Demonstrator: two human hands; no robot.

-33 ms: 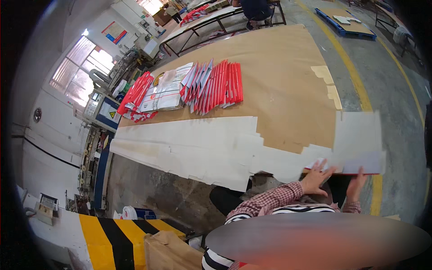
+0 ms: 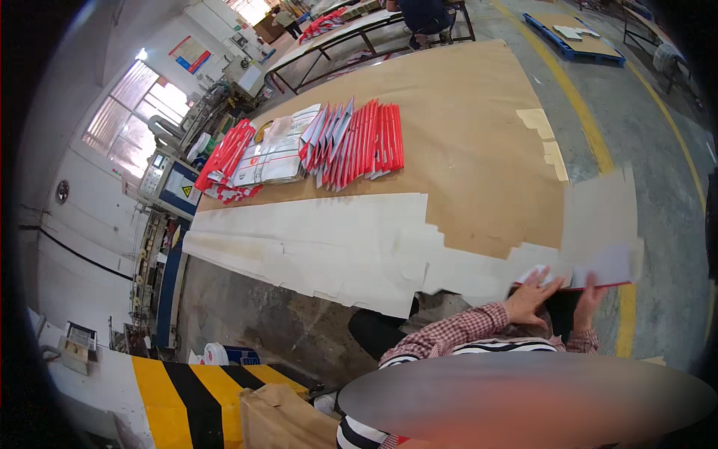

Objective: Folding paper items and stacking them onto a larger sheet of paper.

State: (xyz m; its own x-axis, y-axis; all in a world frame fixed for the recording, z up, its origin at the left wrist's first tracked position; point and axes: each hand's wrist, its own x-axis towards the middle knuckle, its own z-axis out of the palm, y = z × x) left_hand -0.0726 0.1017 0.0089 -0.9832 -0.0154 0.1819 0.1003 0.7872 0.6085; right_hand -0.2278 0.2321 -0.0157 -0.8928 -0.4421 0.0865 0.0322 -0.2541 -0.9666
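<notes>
My left hand (image 2: 528,303) rests at the near right edge of the big table, fingers spread. Its fingertips touch a small white piece with a red edge (image 2: 535,275). Close by on the right, my right hand (image 2: 589,305) is raised against the red-edged lower rim of a white folded sheet (image 2: 604,271). Motion smears its fingers, and its grip cannot be made out. Beyond that rim a large pale grey sheet (image 2: 600,213) extends over the table's right corner.
On the brown-covered table (image 2: 471,127) stand red and white folded packages (image 2: 366,142) in a row, beside a white stack (image 2: 277,153). White paper (image 2: 321,243) lines the near edge. A blue pallet (image 2: 572,37) lies on the floor at far right; a person (image 2: 425,19) sits beyond the table.
The pale sheet has tilted, its far end swinging slightly right and nearer edge shifting. My left hand has moved slightly right, my right hand slightly left.
</notes>
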